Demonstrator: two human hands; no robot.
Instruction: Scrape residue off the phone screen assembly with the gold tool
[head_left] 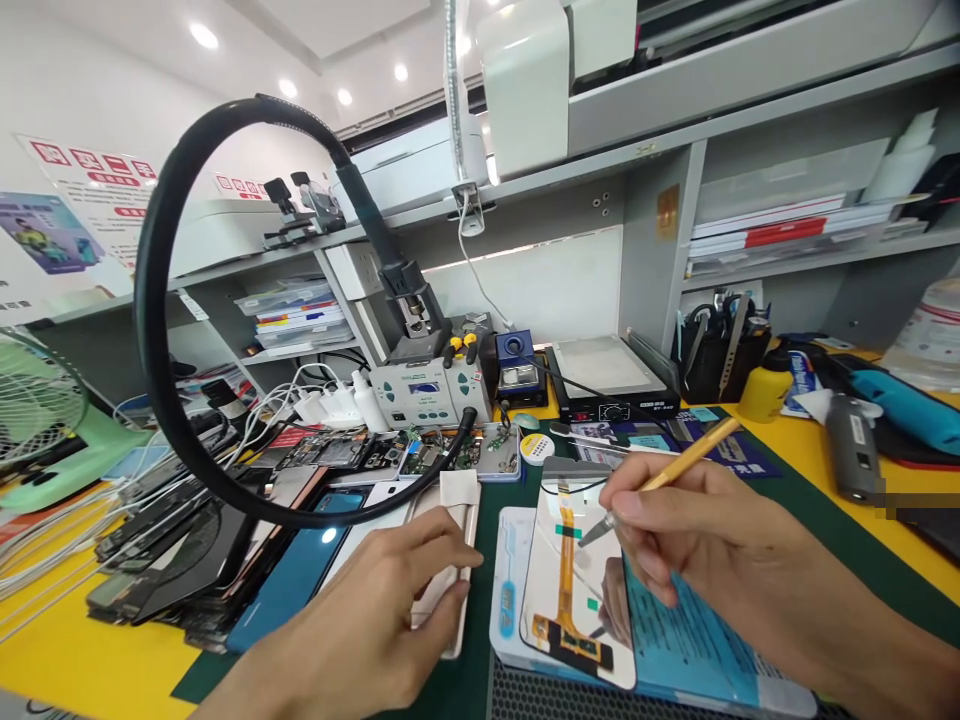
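Observation:
A craft knife point(686, 457) with a gold handle sits pinched in my right hand point(701, 535). Its grey blade points down at the pale reflective back of a phone screen panel point(544, 580); whether the tip touches is too fine to tell. An orange flex cable point(565, 560) runs along that back to a dark strip at the near end. Beneath the panel lie a white and blue box or pad point(506, 640) and a blue printed packet point(697, 640). My left hand point(375, 600), thumb and fingers apart, rests by a white phone shell point(469, 530).
Left of my left hand lie a blue phone point(289, 580) and stacked dark phone parts point(165, 560). A black hose point(150, 300) loops from the hot-air station point(424, 395). A heating plate point(619, 370), yellow bottle point(765, 385) and grey device point(851, 450) stand behind and right.

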